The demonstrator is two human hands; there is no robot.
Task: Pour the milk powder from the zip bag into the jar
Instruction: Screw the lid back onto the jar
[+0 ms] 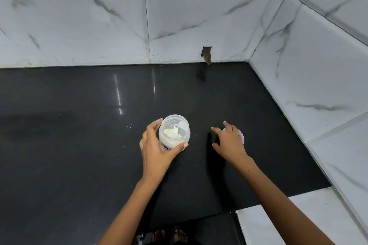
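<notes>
Bare toes show at the bottom edge, below the black counter [79, 145]. Left hand [157, 145] wraps the upright open jar [174, 131], thumb and fingers curled on its wall; powder and a scoop lie inside. Right of the jar, the right hand [229, 141] hovers spread over the white lid [241, 135], the nearer hand to it. No zip bag shows.

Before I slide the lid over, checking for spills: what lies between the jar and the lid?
Bare black counter between jar and lid; only the right hand's fingertips reach over it, per the head view.
</notes>
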